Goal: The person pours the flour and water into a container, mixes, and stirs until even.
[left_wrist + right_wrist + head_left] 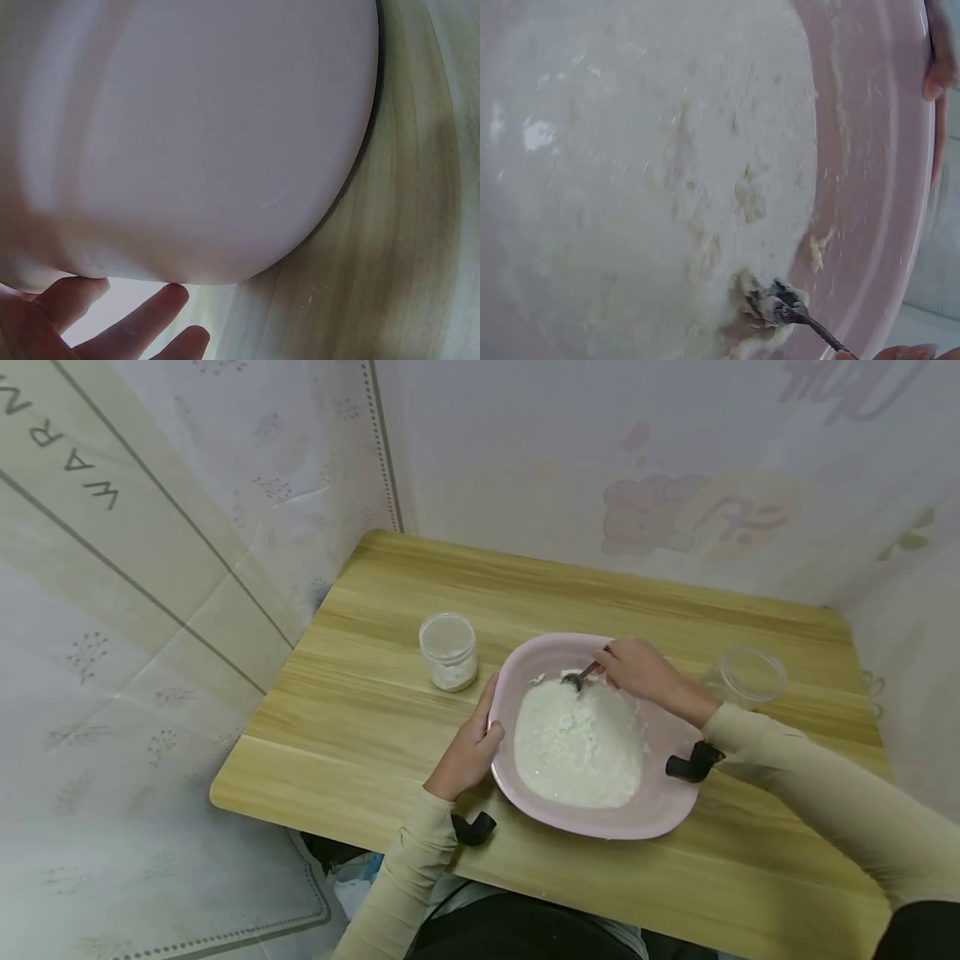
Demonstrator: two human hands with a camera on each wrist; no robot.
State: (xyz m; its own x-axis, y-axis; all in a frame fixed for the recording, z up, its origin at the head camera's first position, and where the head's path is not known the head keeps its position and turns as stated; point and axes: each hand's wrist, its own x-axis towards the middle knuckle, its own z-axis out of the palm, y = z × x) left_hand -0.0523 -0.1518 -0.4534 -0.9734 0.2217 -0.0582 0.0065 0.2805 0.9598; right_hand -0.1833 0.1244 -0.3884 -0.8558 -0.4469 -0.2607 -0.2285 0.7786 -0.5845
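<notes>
A pink plastic basin (517, 793) holds a white, wet mixture (577, 752) with lumps and dry-looking powder on top. My left hand (471, 752) grips the basin's left rim, thumb near the edge. In the left wrist view, its fingers (135, 322) lie along the basin's outer wall. Over the far side of the basin, my right hand (637, 670) pinches the handle of a metal fork (592, 670). In the right wrist view the fork's head (776, 304) is coated and partly sunk in the mixture near the wall, so its prongs are hard to make out.
Left of the basin stands a clear jar (448, 652) with white contents at its bottom. A clear container (753, 677) stands to the right, partly behind my right forearm. All rest on a wood-grain table (337, 735), with printed cloth walls (525, 460) around it.
</notes>
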